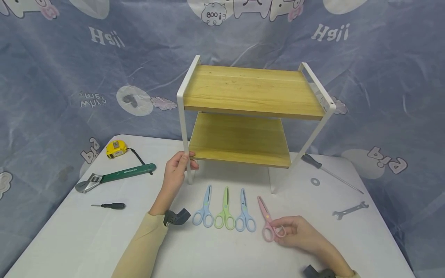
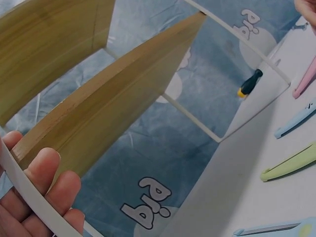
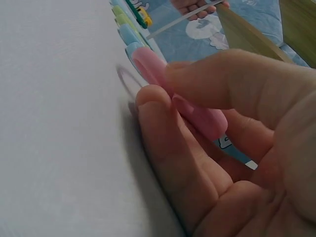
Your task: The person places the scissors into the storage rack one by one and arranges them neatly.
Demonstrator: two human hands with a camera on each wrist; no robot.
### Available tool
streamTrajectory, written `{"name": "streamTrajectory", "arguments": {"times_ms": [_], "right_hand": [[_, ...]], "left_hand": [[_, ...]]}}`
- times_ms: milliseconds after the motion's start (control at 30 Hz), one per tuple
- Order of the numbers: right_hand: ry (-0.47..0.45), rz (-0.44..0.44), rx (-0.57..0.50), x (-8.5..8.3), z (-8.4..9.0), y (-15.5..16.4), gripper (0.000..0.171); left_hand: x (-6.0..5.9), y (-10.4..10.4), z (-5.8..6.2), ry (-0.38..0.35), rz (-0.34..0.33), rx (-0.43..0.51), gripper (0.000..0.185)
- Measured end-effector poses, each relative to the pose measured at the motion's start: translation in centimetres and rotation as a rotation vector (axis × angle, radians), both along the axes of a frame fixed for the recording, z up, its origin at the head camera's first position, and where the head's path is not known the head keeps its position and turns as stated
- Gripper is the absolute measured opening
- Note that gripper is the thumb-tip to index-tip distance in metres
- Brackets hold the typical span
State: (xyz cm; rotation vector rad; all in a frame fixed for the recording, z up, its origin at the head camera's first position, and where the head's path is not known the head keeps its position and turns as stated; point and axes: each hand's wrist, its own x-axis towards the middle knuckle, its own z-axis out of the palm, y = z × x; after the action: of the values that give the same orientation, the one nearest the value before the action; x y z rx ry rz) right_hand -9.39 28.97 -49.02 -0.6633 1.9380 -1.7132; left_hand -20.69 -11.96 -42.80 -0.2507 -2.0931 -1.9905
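- Near the lower middle of the head view, the right hand pinches the handle loops of the pink scissors; the right wrist view shows thumb and fingers curled round the pink handle, which lies on the white table.
- Left of centre in the head view, the left hand grips the front left white leg of the two-tier wooden shelf; the left wrist view shows the fingers wrapped round the white frame bar at the edge of the lower board.
- Just left of the pink scissors, three more pairs lie in a row, blades pointing up toward the shelf: a blue pair, a green pair and another blue pair.
- Toward the left edge of the table lie a yellow tape measure, a green-handled adjustable wrench and a small black screwdriver.
- At the right side of the table lie a long screwdriver, a washer and a flat grey spanner.
- Behind everything hangs a blue-grey printed cloth.
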Motion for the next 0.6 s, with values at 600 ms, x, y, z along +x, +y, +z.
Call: {"name": "streamTrajectory", "arguments": {"times_ms": [600], "right_hand": [[0.143,-0.098,0.123,0.42,0.32,-0.91,0.038]], "left_hand": [[0.0,-0.01,-0.04,0.047,0.003,0.005,0.034]]}}
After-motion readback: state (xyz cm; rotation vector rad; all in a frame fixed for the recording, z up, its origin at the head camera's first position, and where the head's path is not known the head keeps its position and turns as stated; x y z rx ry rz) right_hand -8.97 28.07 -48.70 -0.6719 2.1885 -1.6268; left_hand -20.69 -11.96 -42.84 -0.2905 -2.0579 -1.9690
